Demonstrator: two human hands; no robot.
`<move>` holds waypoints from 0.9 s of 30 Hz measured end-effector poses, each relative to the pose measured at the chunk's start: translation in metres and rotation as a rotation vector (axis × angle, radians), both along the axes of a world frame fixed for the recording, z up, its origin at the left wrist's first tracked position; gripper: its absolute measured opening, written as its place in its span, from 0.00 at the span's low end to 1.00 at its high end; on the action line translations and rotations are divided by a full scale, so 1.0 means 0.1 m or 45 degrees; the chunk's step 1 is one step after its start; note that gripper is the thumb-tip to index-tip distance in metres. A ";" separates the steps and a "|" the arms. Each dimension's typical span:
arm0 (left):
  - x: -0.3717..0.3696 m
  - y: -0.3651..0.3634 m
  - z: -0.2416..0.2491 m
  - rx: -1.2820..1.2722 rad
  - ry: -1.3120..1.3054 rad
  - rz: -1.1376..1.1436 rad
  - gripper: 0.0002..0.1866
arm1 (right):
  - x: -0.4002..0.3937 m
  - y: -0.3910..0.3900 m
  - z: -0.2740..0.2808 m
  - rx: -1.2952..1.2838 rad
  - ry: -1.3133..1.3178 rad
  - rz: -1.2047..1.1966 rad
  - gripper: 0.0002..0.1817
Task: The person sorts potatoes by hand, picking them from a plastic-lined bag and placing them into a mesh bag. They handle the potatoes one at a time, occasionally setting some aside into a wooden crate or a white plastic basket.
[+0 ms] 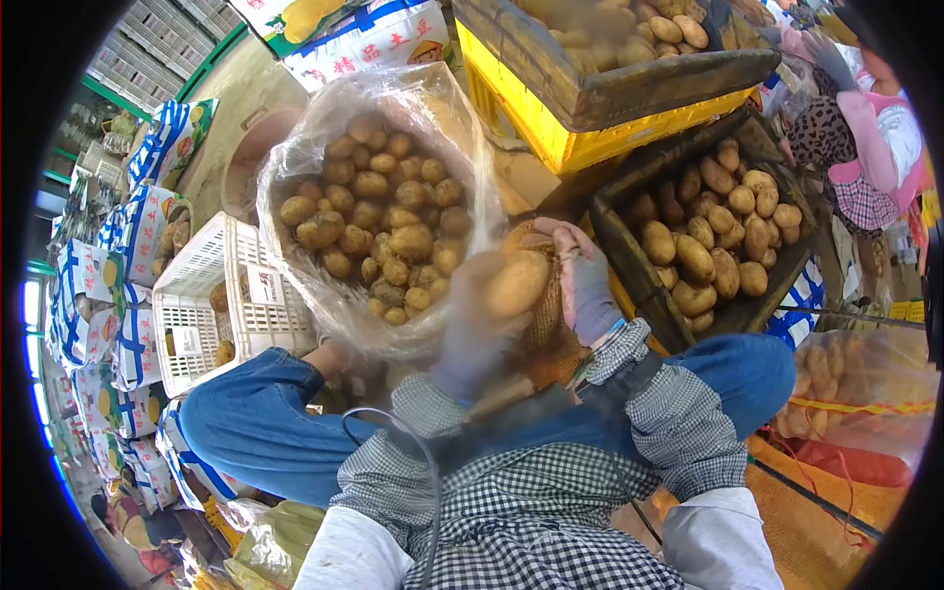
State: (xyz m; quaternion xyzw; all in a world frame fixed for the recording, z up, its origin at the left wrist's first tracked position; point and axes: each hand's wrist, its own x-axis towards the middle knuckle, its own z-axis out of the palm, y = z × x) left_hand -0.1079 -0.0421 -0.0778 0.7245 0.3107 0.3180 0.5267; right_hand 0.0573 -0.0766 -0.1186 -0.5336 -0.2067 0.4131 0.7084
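Note:
My left hand [477,329], gloved and smeared by motion, has a large pale potato [519,283] at its fingers. Across from it, my gloved right hand [587,285] has its bare fingertips curled over the edge of a brown mesh bag [547,310]. That potato sits in front of the mesh bag's top, between my two hands. A clear plastic bag [379,339] full of small, dirt-covered potatoes [369,211] stands just beyond my left hand. To the right of my right hand is a dark-rimmed crate [629,285] of larger potatoes [723,231].
A yellow crate [521,123] with a dark rim and more potatoes stands ahead. White plastic baskets [231,305] are at the left, near a round tub [251,157]. Printed sacks [143,231] line the far left. Another person [875,147] sits at the right.

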 end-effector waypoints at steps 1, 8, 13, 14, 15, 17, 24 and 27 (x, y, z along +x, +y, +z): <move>0.02 0.01 0.05 -0.182 -0.079 0.037 0.32 | 0.06 0.00 -0.02 -0.009 -0.002 -0.063 0.19; -0.01 -0.07 0.30 -0.482 -0.073 0.044 0.30 | 0.00 -0.13 0.38 0.602 1.031 0.493 0.28; -0.02 -0.03 0.20 -0.019 0.230 -0.196 0.28 | -0.20 -0.18 0.59 0.014 -0.165 0.583 0.37; -0.04 -0.02 0.15 0.128 0.280 -0.220 0.28 | -0.22 -0.18 0.69 -0.017 -0.213 0.621 0.37; -0.06 -0.01 0.11 0.277 0.326 -0.236 0.28 | -0.22 -0.16 0.63 0.022 -0.314 0.605 0.35; -0.05 -0.02 0.09 0.237 0.250 -0.174 0.27 | -0.24 -0.14 0.53 0.095 -0.508 0.571 0.30; 0.01 -0.08 0.30 -1.184 -0.476 0.140 0.24 | -0.01 -0.13 0.58 -0.031 0.030 0.523 0.17; 0.01 -0.12 -0.08 -0.849 -0.288 0.053 0.17 | -0.34 -0.20 0.16 0.054 -0.134 0.523 0.16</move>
